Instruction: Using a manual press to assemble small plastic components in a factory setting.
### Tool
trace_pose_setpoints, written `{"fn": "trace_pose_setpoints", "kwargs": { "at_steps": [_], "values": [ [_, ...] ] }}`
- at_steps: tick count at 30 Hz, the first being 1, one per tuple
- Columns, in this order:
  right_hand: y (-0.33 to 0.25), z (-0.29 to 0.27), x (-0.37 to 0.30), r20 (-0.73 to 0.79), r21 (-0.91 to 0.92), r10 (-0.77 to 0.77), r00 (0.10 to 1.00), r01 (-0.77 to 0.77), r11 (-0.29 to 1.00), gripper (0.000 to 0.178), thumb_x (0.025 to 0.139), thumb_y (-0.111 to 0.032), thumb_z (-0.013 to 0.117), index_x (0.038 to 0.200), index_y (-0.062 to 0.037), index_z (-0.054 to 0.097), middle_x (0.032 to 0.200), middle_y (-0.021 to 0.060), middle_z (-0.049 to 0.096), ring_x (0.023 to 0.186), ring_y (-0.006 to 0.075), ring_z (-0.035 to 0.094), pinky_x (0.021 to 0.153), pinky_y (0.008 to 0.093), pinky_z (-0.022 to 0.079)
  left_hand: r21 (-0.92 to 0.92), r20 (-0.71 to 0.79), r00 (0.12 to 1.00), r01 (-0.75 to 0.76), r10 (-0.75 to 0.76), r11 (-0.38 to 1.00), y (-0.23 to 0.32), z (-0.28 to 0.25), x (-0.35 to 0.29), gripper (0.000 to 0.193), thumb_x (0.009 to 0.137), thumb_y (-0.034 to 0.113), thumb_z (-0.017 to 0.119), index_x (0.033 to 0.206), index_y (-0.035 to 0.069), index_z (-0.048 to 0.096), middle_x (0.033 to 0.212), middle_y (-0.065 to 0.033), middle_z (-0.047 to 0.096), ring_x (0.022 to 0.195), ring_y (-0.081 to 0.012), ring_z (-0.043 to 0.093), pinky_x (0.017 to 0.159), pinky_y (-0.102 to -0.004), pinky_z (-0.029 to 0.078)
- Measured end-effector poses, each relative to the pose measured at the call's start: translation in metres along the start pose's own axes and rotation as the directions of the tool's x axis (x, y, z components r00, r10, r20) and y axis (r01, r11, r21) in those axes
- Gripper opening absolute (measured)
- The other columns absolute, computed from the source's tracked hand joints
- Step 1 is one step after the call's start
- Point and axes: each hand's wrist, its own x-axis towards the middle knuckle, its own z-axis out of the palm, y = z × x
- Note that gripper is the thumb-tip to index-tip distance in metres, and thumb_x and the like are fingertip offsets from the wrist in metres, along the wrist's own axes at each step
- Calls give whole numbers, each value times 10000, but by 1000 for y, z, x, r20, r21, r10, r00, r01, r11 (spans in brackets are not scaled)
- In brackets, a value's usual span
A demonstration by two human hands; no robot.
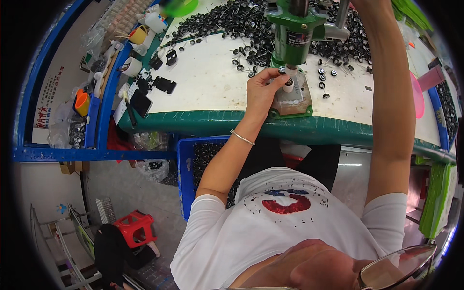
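Note:
My left hand [263,89] is beside the ram of a green bench press [292,43]. Its thumb and fingertips pinch a small black wheel [282,70] with a shiny centre. Just below the ram [291,69] stands a short white post [288,88] on the press's base plate [300,104], with a small round part [289,82] at its top. My right arm [394,92] reaches up past the press's right side. Its hand lies beyond the top edge, near the grey lever [342,19], so the grip is hidden.
Many loose black wheels with metal pins [222,19] are heaped behind the press. Flat black pieces [165,84] and a dark phone-like slab [140,103] lie at the left. A pink container [430,78] stands at the right. Below the table edge sits a blue crate [184,169].

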Motion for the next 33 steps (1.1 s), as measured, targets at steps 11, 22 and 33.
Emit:
{"fn": "trace_pose_setpoints", "kwargs": {
  "at_steps": [11,22,33],
  "values": [
    [37,-28,14,52,-167,209,977,-198,966,232,995,-321,587,950,-97,627,640,-71,483,496,27,410,426,192,310,726,-175,982,175,-67,665,15,-103,12,227,776,191,769,911,9,760,806,-103,741,700,-167,688,684,-294,536],
    [111,-172,-128,61,-657,502,863,-344,671,305,943,-329,647,1073,-55,678,773,11,621,633,61,543,547,232,447,842,474,768,-539,430,34,26,-67,32,133,844,41,657,955,58,729,962,-81,683,908,-263,628,783,-379,502],
    [148,-172,-185,115,-918,517,848,-108,381,232,916,-231,628,1132,-150,660,953,35,632,841,239,639,751,386,513,919,142,987,-159,75,362,14,-84,50,242,819,30,669,1056,16,714,922,-116,661,807,-252,643,789,-345,523]
  ]
}}
